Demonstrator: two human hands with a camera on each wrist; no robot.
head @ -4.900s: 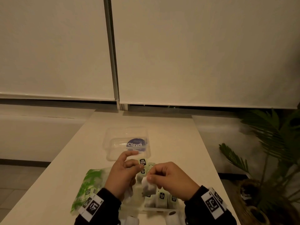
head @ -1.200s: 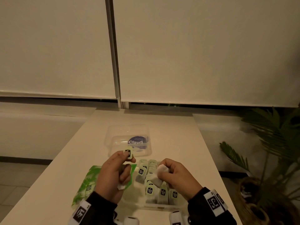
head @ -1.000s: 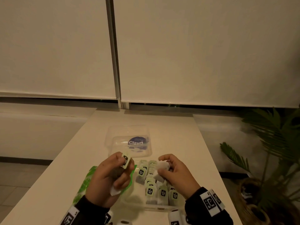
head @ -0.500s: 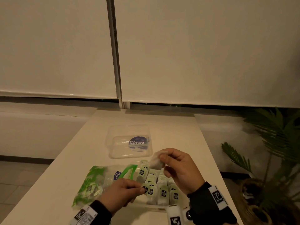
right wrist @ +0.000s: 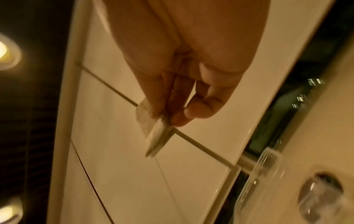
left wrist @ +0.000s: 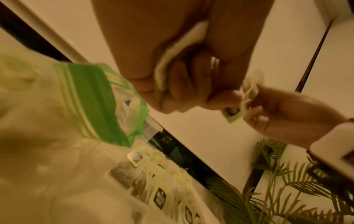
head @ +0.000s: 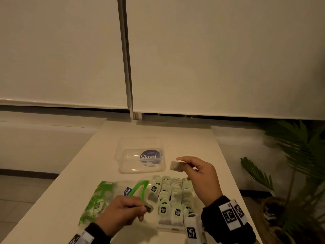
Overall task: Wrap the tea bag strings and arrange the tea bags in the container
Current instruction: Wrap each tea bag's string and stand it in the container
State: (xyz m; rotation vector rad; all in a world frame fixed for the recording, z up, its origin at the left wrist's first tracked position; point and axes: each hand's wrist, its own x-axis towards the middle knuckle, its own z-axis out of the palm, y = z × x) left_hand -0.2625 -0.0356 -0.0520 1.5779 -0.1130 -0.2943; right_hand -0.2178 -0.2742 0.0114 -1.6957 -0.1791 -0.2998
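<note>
My right hand [head: 182, 164] pinches a white tea bag [head: 175, 166] by one end and holds it in the air above the clear container [head: 168, 229]; the right wrist view shows the tea bag [right wrist: 151, 128] sticking out past the fingertips. My left hand [head: 145, 209] is low, beside the container's left wall, and pinches a pale green tag [head: 149, 208]. The left wrist view shows that tag [left wrist: 232, 113] with string at it. It also shows a second white tea bag [left wrist: 178, 50] tucked in the left palm. Several rows of tagged tea bags [head: 173, 196] stand in the container.
The container's clear lid [head: 133, 166] with a blue label lies behind it. A green and clear zip bag [head: 105, 196] lies to the container's left, under my left hand. A potted plant [head: 299, 155] stands beyond the table's right edge.
The hands have drawn apart: my left hand dropped towards the table with the tag, and my right hand rose and moved away with the tea bag.
</note>
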